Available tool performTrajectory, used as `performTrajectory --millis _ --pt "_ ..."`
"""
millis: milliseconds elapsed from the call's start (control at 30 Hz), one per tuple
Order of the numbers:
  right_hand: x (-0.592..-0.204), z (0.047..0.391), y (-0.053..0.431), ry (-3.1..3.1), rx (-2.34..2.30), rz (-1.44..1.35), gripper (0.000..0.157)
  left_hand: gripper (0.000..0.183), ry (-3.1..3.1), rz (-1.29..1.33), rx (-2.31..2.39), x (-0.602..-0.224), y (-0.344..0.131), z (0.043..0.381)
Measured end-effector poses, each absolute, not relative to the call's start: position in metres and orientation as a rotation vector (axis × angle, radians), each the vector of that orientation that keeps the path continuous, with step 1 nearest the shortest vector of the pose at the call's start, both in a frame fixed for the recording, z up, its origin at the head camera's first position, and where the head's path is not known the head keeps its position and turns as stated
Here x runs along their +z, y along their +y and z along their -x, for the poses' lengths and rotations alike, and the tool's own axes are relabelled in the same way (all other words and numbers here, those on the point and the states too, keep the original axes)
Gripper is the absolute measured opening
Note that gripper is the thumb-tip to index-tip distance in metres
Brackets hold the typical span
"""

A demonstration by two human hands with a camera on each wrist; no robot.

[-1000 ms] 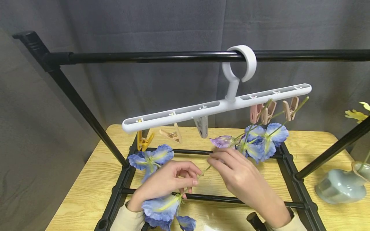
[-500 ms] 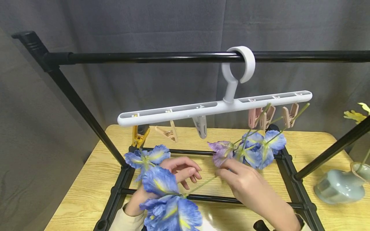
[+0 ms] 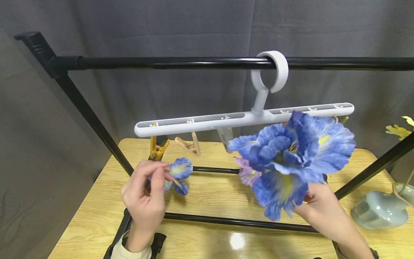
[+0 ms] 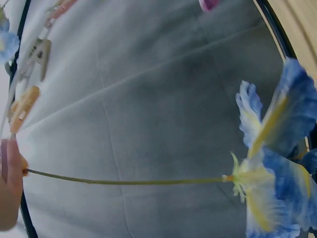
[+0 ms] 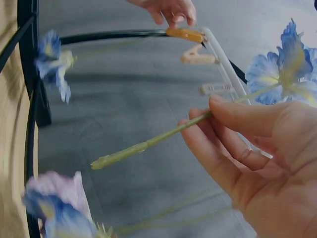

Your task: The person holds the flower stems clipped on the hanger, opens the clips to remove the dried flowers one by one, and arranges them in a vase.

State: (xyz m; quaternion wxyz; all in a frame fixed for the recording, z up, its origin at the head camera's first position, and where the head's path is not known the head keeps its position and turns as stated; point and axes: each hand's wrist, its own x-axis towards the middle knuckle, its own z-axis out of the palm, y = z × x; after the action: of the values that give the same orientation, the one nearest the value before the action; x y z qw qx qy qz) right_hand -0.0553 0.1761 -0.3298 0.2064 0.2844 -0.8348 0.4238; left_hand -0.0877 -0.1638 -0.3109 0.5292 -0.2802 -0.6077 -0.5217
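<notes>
My right hand (image 3: 325, 207) pinches the green stem (image 5: 148, 144) of a blue artificial iris (image 3: 291, 154) between thumb and fingers. The bloom faces the head camera and covers much of the hanger's right half there; the stem's cut end points away from the hand in the right wrist view. My left hand (image 3: 145, 198) is beside the yellow clothespin (image 3: 157, 148) at the left end of the white hanger (image 3: 200, 124), fingers loosely bent with nothing seen between them. Another blue iris (image 4: 277, 173) hangs from that clothespin by its thin stem (image 4: 124, 182).
A black rack bar (image 3: 168, 63) carries the hanger. A beige clothespin (image 3: 191, 145) and a grey clothespin (image 3: 225, 138) hang unclipped. A purple flower (image 3: 249, 174) hangs behind the held iris. A pale blue vase (image 3: 378, 210) stands on the wooden table (image 3: 207, 194) at right.
Both hands were together at the iris stem. The left hand has let go and moved left to the yellow clothespin; the right hand has lifted the iris up and to the right.
</notes>
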Motion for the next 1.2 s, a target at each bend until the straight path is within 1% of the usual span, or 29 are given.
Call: performTrajectory --millis 133,300,400,500,567,700,900,1067,1200 --pt "-0.329 0.048 0.191 -2.395 1.277 -0.589 0.044 0.039 -1.376 0.466 -1.326 -0.312 -0.167 0.092" --pt "-0.326 0.04 0.206 -2.464 1.345 -0.434 0.034 0.034 -1.523 0.409 -1.465 -0.317 -0.172 0.097" --pt "-0.325 0.037 0.215 -2.358 1.551 -0.484 0.028 0.031 -1.689 0.374 -1.482 -0.322 -0.174 0.1" --pt "-0.324 0.037 0.223 -2.123 1.813 -0.582 0.028 0.029 -1.804 0.348 -1.466 -0.327 -0.175 0.103" --pt "-0.322 0.036 0.229 -1.991 1.919 -0.581 0.028 0.027 -1.86 0.333 -1.452 -0.331 -0.175 0.107" --pt "-0.321 0.038 0.24 -1.802 1.986 -0.621 0.032 0.024 -1.972 0.311 -1.429 -0.34 -0.176 0.115" --pt "-0.32 0.044 0.253 -1.529 2.118 -0.876 0.044 0.026 -2.044 0.324 -1.45 -0.351 -0.176 0.121" --pt "-0.317 0.048 0.256 -1.33 2.222 -1.061 0.037 0.025 -2.051 0.309 -1.422 -0.355 -0.176 0.121" --pt "-0.317 0.049 0.258 -1.227 2.317 -1.136 0.031 0.025 -2.078 0.339 -1.456 -0.356 -0.176 0.121"
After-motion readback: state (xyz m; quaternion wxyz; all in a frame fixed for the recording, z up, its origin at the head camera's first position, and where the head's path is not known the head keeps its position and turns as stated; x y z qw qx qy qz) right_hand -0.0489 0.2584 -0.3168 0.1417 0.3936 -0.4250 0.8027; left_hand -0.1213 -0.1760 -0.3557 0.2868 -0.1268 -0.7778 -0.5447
